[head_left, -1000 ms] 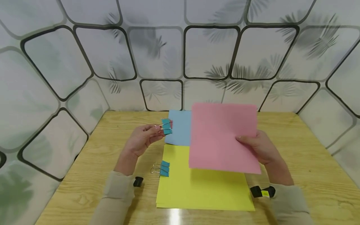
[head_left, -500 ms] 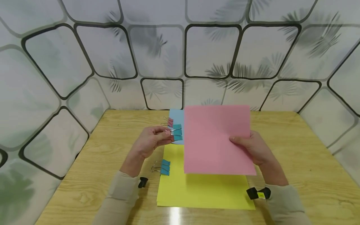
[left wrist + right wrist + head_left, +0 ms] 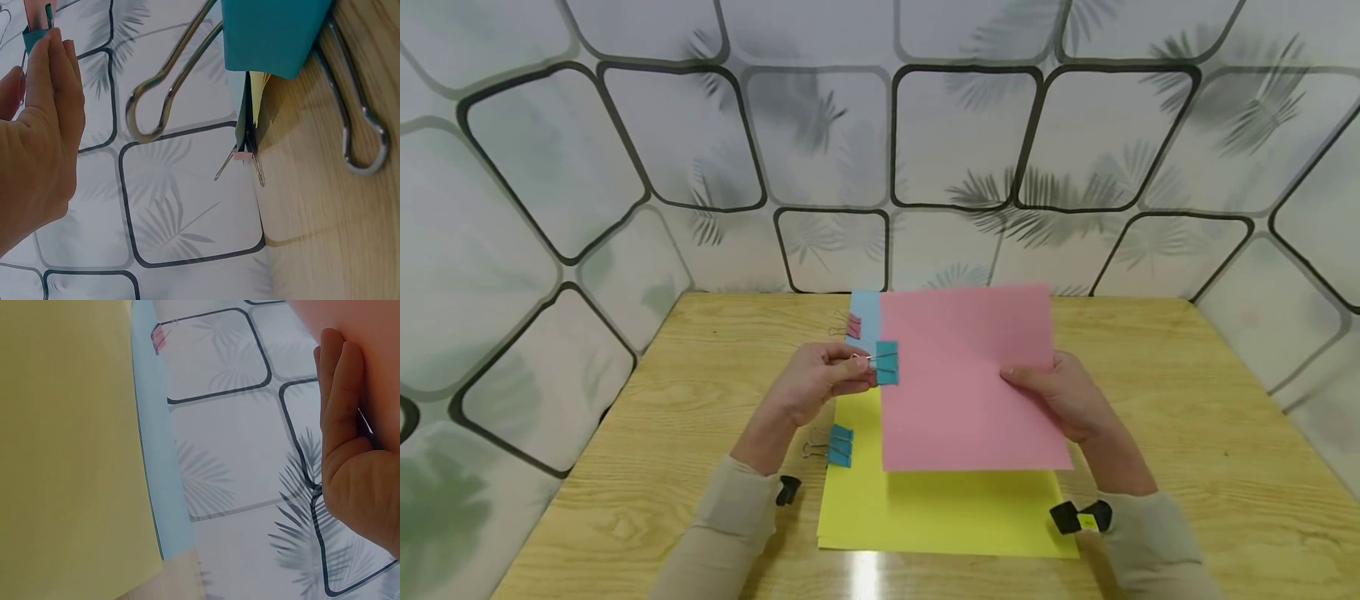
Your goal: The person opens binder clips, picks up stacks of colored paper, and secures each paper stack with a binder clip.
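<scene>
In the head view my left hand (image 3: 808,383) pinches the wire handles of a teal binder clip (image 3: 887,362). That clip's body sits at the left edge of a pink paper stack (image 3: 962,417), and in the left wrist view it appears round the paper's edge. My right hand (image 3: 1067,396) grips the pink paper by its right side, thumb in front and fingers behind. The paper is held up, tilted, over yellow paper (image 3: 977,525) lying on the table. A blue-teal binder clip (image 3: 840,446) is fastened on the yellow paper's left edge.
Behind the yellow paper lies blue paper (image 3: 865,312), mostly hidden, with a pink binder clip (image 3: 853,326) on its left edge. The wooden table (image 3: 625,467) ends at a patterned backdrop (image 3: 820,133) at the back and sides.
My left hand has moved right, bringing the teal clip to the pink paper's left edge. My right hand has shifted the pink paper left and slightly down.
</scene>
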Motion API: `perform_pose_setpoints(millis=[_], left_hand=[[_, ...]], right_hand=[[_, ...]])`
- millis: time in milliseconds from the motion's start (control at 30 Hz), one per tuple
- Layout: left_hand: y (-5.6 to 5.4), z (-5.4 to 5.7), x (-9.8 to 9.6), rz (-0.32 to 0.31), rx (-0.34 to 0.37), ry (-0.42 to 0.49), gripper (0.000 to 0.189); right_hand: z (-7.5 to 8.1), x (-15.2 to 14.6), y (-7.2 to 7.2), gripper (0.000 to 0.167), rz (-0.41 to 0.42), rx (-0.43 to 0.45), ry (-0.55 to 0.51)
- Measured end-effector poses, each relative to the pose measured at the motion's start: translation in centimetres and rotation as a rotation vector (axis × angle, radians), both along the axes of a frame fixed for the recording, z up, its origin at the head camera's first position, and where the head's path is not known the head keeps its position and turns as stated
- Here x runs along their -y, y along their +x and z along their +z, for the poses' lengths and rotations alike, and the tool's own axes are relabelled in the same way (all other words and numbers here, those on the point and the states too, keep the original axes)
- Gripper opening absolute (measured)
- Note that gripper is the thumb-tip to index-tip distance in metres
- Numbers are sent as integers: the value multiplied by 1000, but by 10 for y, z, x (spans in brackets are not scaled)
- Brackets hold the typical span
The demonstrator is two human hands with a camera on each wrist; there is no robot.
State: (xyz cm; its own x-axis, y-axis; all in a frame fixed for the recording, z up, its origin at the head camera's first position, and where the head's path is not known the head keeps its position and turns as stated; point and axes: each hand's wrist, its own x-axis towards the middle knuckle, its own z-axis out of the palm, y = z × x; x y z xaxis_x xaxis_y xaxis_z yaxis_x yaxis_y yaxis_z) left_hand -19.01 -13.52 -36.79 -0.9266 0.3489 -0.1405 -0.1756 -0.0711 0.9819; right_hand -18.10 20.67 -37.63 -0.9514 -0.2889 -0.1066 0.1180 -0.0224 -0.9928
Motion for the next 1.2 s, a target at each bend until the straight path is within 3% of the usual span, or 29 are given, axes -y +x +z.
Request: perform_pose_setpoints(millis=[267,633,733,967,1200], left_hand=[[0,0,-4,-2,11,-32,35],[-3,2,-9,12,53,-57,35],[-3,4,-11,-15,26,-98,40],[0,2,-16,-150,-110,-208,49],[2,6,-9,-142,-149,-181,51]], right_hand=[[-1,2,-1,13,-8,-15,51],[-3,-1,-3,10,6,-6,41],[-3,-7,-3,10,17,-4,39],[-13,-36,-4,11,27,20,-7],[-17,-69,-2,27,19,64,-144]])
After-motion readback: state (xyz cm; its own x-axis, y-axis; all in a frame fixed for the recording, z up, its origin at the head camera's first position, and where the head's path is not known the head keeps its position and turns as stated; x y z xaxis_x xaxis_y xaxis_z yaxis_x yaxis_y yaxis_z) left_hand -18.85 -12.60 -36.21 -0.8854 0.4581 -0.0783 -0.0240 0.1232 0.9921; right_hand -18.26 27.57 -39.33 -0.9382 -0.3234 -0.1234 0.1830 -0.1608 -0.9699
